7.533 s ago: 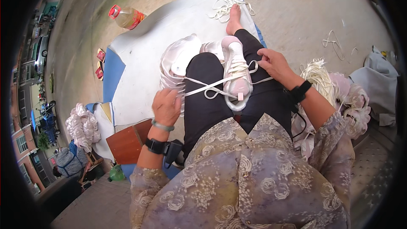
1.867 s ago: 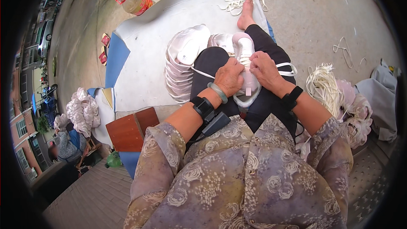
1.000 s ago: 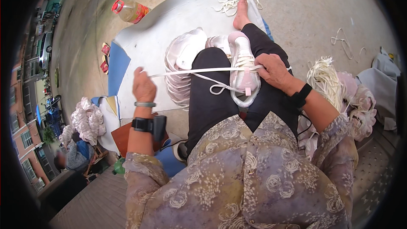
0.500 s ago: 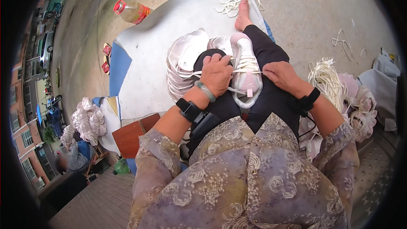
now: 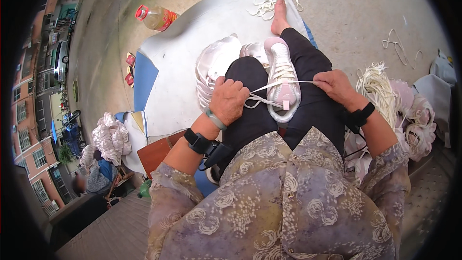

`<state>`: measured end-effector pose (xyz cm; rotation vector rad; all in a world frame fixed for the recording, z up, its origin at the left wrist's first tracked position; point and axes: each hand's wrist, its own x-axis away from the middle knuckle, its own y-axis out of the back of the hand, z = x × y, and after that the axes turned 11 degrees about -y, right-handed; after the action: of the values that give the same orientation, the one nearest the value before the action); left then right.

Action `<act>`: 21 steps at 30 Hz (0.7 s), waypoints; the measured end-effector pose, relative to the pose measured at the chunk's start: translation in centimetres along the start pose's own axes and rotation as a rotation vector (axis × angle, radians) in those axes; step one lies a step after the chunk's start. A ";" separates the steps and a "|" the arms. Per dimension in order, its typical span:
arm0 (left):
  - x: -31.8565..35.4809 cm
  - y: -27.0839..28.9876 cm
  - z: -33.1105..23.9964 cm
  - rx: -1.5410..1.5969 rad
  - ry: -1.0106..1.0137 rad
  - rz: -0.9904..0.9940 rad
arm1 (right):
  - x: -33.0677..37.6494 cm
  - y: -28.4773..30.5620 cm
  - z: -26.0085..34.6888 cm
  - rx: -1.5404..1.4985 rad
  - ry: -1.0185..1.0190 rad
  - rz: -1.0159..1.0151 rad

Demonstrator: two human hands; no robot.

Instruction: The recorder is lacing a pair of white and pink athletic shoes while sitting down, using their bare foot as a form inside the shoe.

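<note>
A white and pink sneaker point(image 5: 280, 70) lies between my thighs, its pink toe pointing away from me. Its white shoelace point(image 5: 262, 87) runs across the tongue, stretched between my two hands. On the left, my left hand point(image 5: 228, 102) is closed on one side of the lace, back of the hand up; a slack loop hangs beside it. Over my right thigh, my right hand point(image 5: 334, 86) pinches the other lace end between thumb and fingers. Beyond my left knee is a stack of pale shoe pieces point(image 5: 216, 60).
A white sheet point(image 5: 173, 74) lies under my legs, with loose laces point(image 5: 269, 6) near my foot. At right are a bundle of laces point(image 5: 373, 86) and pinkish shoe pieces point(image 5: 419, 120). A bottle point(image 5: 159, 18) stands beyond the sheet; a person point(image 5: 96, 178) sits at lower left.
My hands have moved apart, left hand leftward and right hand rightward, drawing the lace out straight across the sneaker. The view has shifted slightly.
</note>
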<state>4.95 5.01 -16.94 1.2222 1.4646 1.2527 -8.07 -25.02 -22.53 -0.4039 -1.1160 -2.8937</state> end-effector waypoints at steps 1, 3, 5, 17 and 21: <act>0.1 0.0 -0.2 -0.007 -0.001 -0.009 | 0.3 0.1 -0.3 -0.053 -0.032 -0.004; 0.1 -0.3 -0.4 0.001 0.019 0.008 | 0.7 0.1 -0.5 -0.106 -0.061 -0.009; 0.1 -0.4 -0.4 0.006 0.039 0.026 | 0.9 0.2 -0.4 -0.101 -0.032 0.069; 7.0 2.5 3.7 0.059 0.090 -0.050 | 8.0 7.1 -5.1 0.115 -0.119 -0.074; 12.8 4.2 7.2 -0.037 0.204 -0.042 | 11.1 9.6 -9.6 0.265 -0.180 -0.261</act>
<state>10.30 18.94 -13.86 1.0583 1.5966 1.4033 -20.02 -37.62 -20.30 -0.5558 -1.6723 -2.9054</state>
